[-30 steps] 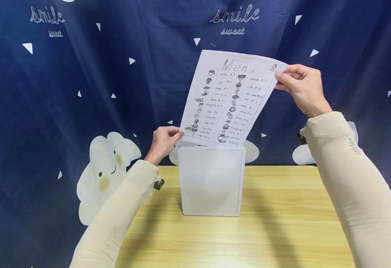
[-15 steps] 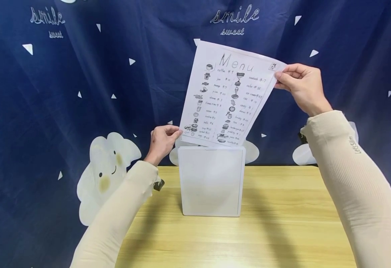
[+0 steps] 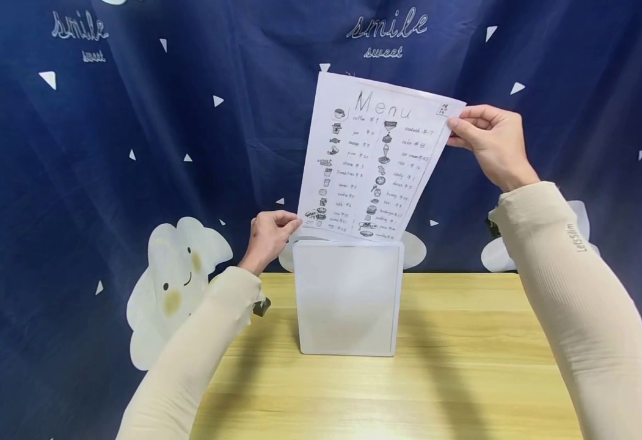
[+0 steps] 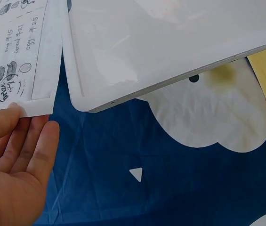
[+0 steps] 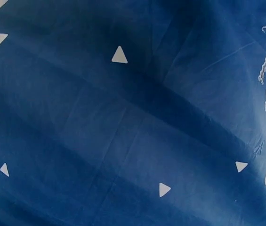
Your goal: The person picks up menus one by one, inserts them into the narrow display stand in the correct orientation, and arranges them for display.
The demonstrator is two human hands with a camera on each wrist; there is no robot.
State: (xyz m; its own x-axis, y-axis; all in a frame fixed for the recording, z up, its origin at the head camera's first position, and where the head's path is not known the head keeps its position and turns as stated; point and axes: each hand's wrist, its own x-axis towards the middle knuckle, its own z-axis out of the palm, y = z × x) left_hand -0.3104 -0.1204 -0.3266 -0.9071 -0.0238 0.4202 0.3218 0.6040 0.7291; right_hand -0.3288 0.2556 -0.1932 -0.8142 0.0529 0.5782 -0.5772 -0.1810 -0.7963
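A paper menu point(image 3: 364, 159), with pencil drawings and handwritten prices, is held up tilted above a white board point(image 3: 348, 299). My left hand point(image 3: 268, 238) pinches its lower left corner between thumb and fingers. At the upper right corner, my right hand point(image 3: 493, 143) pinches the sheet the same way. The menu's lower edge sits right at the board's top edge in the head view. In the left wrist view the left hand point(image 4: 17, 160) has its thumb on the paper's front point(image 4: 24, 56), beside a corner of the board point(image 4: 170, 42). The right wrist view shows no hand.
The white board stands upright on a wooden table point(image 3: 463, 354). Behind the table hangs a dark blue curtain point(image 3: 134, 110) with white triangles, lettering and a smiling cloud point(image 3: 175, 287).
Over the last second the menu's upper left corner has risen, then dipped slightly, and shifted left. The right hand has moved a little left. Both hands keep their hold, and the board stays put.
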